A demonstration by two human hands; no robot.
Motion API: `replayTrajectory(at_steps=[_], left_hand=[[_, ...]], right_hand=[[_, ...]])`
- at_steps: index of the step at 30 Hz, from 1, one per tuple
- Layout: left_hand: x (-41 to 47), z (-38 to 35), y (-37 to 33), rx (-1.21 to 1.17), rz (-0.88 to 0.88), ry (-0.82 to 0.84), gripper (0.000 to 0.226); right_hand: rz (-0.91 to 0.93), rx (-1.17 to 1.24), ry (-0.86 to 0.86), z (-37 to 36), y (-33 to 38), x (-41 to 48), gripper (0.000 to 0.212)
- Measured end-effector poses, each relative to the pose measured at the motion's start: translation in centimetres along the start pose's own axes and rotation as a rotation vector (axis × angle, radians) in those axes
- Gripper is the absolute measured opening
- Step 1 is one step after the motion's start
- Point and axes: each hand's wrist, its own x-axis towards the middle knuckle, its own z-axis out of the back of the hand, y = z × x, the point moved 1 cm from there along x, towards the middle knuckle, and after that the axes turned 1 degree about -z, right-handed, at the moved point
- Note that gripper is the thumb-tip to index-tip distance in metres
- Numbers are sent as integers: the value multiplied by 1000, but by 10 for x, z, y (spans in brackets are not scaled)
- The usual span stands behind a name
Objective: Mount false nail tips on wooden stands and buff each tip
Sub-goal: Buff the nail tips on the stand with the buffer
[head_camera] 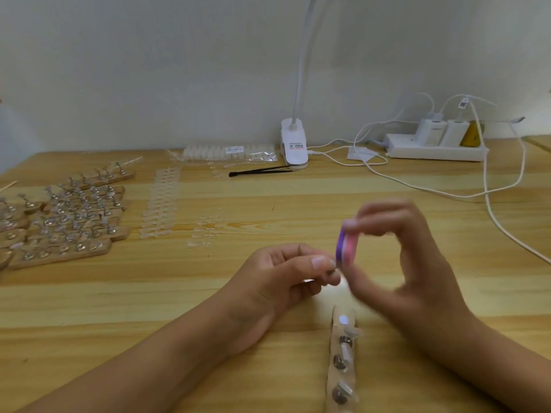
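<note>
Wooden table [208, 293]; blurred purple-pink buffer [345, 247] against pinched nail tip [334, 265]

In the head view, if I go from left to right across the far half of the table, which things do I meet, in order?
The wooden stands with mounted tips → loose rows of nail tips → bag of nail tips → white clip lamp → white power strip with chargers.
</note>
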Motion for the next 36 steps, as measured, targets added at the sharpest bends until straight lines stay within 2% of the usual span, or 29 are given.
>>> replayTrajectory(at_steps=[2, 6, 7, 10, 11, 14, 15, 19, 20, 23, 25, 28, 32, 33, 36], left_hand=[[1, 1, 0, -3, 5, -12, 20], [1, 2, 1, -17, 6, -3, 20], [1, 2, 1, -11, 3, 7, 19], [1, 1, 1, -14, 17, -9, 21], [1, 1, 1, -20, 21, -18, 21], [2, 2, 1, -39, 5, -6, 20], [2, 2, 1, -42, -1, 0, 19], [2, 2, 1, -38, 17, -22, 21], [3, 2, 1, -54, 18, -31, 22], [2, 3, 1, -48, 5, -25, 17], [2, 2, 0, -31, 4, -10, 16], [3, 2, 1, -60, 21, -33, 20], [1, 3, 1, -51, 5, -12, 17], [1, 2, 1, -43, 1, -2, 16], [2, 2, 1, -30, 15, -16, 19]], right_hand=[[-115, 55, -59, 7, -6, 5, 31], [130, -23, 69, 4, 4, -5, 34], [101, -20, 73, 2, 3, -2, 35], [-180, 98, -41, 7, -9, 3, 31], [-192, 104, -47, 10, -7, 4, 31], [71, 38, 48, 2, 6, -6, 33], [96, 40, 72, -1, 8, -6, 34], [-248, 142, -59, 2, -10, 3, 32], [-226, 131, -59, 5, -8, 4, 32], [54, 47, 41, -4, 5, -7, 33], [25, 34, 57, -7, 4, -5, 33], [-185, 105, -35, 2, -5, 1, 29], [84, 52, 50, -3, 9, -7, 33], [56, 53, 49, -5, 8, -5, 31], [-290, 184, -61, 1, -7, 0, 27]])
